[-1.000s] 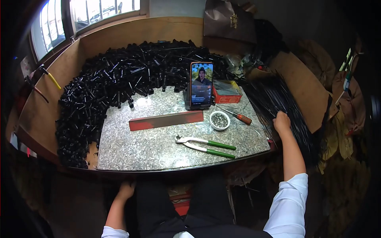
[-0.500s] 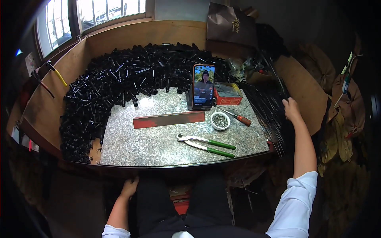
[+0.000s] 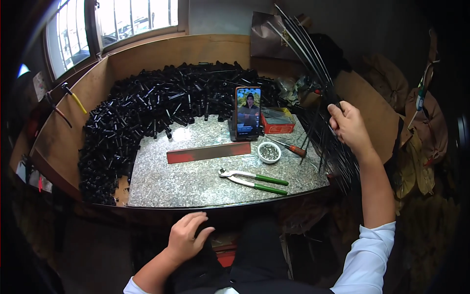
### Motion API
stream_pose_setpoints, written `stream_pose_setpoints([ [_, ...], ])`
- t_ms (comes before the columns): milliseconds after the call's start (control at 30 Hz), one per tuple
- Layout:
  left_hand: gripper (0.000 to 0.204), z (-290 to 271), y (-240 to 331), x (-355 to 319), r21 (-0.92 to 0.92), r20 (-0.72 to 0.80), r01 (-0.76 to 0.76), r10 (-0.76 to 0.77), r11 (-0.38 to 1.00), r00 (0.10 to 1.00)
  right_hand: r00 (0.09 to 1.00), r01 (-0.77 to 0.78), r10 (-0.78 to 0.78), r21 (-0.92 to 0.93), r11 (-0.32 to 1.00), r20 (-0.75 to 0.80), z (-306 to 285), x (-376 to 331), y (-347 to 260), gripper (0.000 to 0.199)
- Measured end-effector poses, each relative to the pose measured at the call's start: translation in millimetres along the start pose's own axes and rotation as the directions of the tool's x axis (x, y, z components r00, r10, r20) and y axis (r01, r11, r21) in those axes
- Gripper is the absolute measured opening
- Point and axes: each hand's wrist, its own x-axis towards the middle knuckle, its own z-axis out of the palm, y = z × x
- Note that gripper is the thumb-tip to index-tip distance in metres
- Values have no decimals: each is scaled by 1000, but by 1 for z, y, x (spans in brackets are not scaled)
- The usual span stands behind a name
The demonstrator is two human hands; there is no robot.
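While the left hand (image 3: 187, 238) rests low on the lap at the near edge, fingers loosely spread and holding nothing, all the work sits on the right side. Just past it, on the speckled table (image 3: 196, 179), green-handled pliers (image 3: 254, 180) lie flat, with a red metal bar (image 3: 208, 152) and a small white bowl (image 3: 269, 152) of tiny parts beyond them. A phone (image 3: 248, 113) stands upright further back, a screwdriver (image 3: 291, 147) just right of the bowl. Off the table's right edge, the right hand (image 3: 348, 126) is raised, fingers clenched around a bundle of thin black rods (image 3: 307, 49). Those rods run long and slanted, fanning up and to the far left above the fist, with more dark rods hanging below it beside the table. The right hand is on them; the left is well apart. Far back, a heap of short black tubes (image 3: 147, 117) curves round the table's left and far sides, under the window (image 3: 132, 19).
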Motion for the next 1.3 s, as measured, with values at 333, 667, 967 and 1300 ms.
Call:
stream_pose_setpoints([
  [333, 94, -17, 56, 111, 167, -288, -116, 161, 979, 944, 871, 235, -265, 123, 964, 414, 114, -93, -46, 12],
  [667, 7, -59, 34, 134, -573, -518, 5, -367, 820, 773, 603, 7, -198, 243, 970, 773, 149, -123, -43, 22],
  [967, 19, -68, 29, 112, -438, -348, 158, -329, 885, 878, 909, 242, -202, -66, 968, 365, 92, -68, 52, 21],
  [1300, 12, -73, 39, 113, -215, -381, 105, -183, 971, 906, 984, -132, -41, -855, 502, -176, -35, -10, 188, 20],
])
